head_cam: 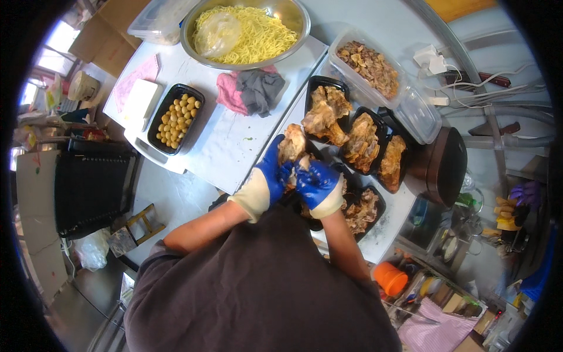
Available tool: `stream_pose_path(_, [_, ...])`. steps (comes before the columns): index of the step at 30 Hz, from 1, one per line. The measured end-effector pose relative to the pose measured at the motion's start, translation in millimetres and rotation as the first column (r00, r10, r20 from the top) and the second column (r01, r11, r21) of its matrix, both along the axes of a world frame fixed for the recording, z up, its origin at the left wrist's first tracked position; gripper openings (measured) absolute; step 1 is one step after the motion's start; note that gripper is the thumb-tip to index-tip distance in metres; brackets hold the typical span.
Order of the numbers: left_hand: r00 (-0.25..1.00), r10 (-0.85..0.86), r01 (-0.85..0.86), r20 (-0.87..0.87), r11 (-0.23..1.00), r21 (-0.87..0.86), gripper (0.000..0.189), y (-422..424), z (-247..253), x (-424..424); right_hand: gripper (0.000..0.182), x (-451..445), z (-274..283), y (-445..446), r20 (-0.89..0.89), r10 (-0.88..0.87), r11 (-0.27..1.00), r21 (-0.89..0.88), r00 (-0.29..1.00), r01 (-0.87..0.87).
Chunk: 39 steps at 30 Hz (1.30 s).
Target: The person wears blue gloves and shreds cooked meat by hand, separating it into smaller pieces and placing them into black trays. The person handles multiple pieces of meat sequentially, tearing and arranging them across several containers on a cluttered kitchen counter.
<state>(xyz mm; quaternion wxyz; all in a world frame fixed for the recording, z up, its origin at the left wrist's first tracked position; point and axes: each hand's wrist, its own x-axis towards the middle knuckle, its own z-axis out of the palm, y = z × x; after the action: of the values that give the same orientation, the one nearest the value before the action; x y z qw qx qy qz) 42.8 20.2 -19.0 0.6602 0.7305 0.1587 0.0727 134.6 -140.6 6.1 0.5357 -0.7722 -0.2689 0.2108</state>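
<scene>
Both of my hands wear blue-coated work gloves with cream cuffs. My left hand (269,174) grips a cooked meaty bone (292,143) from its left side. Against the lower right of that bone, my right hand (319,184) has its fingers curled around a pale piece of it. The gloves partly hide the bone and the black tray beneath. Close by on the right, black plastic trays hold a large knobby bone (324,116), a browned meat piece (361,143) and a narrower piece (391,165). Another tray of meat (364,212) sits beside my right wrist.
A steel bowl of yellow noodles (268,35) stands at the back, with crumpled cloths (259,90) before it. Small round eggs (178,123) fill a black tray at left. A clear tub of meat scraps (369,66), a brown canister (440,167) and cables (479,86) lie right.
</scene>
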Motion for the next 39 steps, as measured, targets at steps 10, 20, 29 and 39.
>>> stream_pose_path(10, [0.976,0.128,-0.158,-0.177,0.973,-0.169,0.059,40.4,1.8,0.3,0.025,3.7,2.6,-18.1,-0.272,-0.374,0.845,0.295,0.887,0.446])
stream_pose_path(20, [0.998,-0.041,0.009,-0.056,0.88,-0.474,0.061,36.1,1.1,-13.2,0.06,4.1,11.6,-19.4,0.011,0.04,0.921,-0.388,0.999,-0.033])
stream_pose_path(29, [0.969,-0.245,0.244,0.022,0.953,-0.18,0.064,16.2,24.0,-4.4,0.068,16.1,32.1,-6.4,0.244,0.065,0.996,0.035,0.968,-0.076])
stream_pose_path(39, [0.968,-0.233,0.24,0.093,0.968,-0.071,0.057,6.5,23.4,-3.8,0.068,2.0,14.5,-3.4,0.193,-0.078,0.988,0.147,0.978,0.05])
